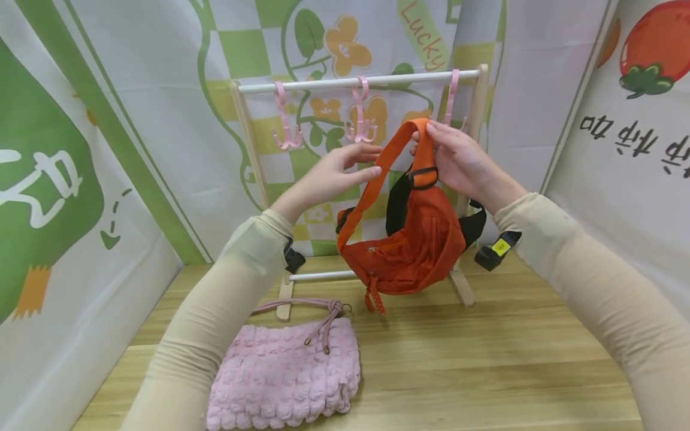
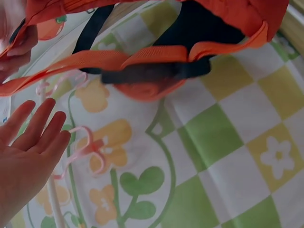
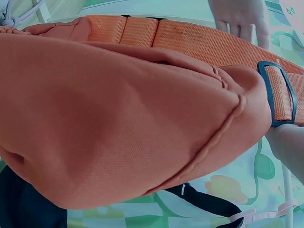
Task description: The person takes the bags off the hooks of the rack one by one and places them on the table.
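Observation:
An orange waist bag (image 1: 431,239) with black buckles hangs in the air in front of the rack. My right hand (image 1: 463,158) pinches its orange strap (image 1: 424,140) near the top of the loop, thumb in front and fingertips behind. Beside the strap's other side is my left hand (image 1: 345,170), its fingers straight; the left wrist view shows a small gap between those fingers (image 2: 40,126) and the strap. Much of my right hand is hidden behind the bag in the right wrist view, where only a part (image 3: 287,147) shows below the strap's black buckle (image 3: 280,95).
Behind the bag stands a rack with a white top rail (image 1: 323,84) and wooden legs. Pink hooks hang from it: one at left (image 1: 288,134), one mid-rail (image 1: 360,123), one at right (image 1: 451,99). A pink puffy bag (image 1: 291,374) lies on the wooden table (image 1: 485,365).

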### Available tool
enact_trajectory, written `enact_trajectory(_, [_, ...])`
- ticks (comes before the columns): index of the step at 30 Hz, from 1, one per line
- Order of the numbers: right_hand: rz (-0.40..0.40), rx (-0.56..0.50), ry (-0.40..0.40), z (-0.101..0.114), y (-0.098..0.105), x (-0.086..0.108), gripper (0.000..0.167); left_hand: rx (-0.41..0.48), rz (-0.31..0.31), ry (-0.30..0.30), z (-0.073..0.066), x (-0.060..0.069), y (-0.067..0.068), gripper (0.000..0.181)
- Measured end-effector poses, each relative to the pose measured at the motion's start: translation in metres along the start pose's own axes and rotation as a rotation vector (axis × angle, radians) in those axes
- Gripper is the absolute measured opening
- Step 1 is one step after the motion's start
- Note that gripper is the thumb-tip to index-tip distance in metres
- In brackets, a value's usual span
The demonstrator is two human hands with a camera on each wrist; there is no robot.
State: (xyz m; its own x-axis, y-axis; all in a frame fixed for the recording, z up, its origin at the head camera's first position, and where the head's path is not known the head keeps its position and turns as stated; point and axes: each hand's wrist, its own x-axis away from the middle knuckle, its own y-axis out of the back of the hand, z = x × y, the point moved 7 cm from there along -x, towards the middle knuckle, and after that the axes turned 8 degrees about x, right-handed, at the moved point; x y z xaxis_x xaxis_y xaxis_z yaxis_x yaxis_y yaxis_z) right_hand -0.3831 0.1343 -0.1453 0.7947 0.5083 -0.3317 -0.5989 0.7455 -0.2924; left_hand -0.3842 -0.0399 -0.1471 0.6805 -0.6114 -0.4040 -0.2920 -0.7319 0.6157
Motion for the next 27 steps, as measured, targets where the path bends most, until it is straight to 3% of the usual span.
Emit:
enact_trajectory(12, [0.028,-0.014,0.005,0.000,-0.001,0.003,0.022,0.060,0.051,0.118,0.021,0.005,-0.024,0.036])
enact_trajectory(20, [0.070,-0.065,0.034,0.002,0.001,0.006,0.024,0.136,0.045,0.101,0.026,0.005,-0.028,0.028])
enact_trajectory(27, [0.067,-0.075,0.032,-0.001,0.008,0.009,0.019,0.194,-0.019,0.103,0.030,0.006,-0.022,0.024])
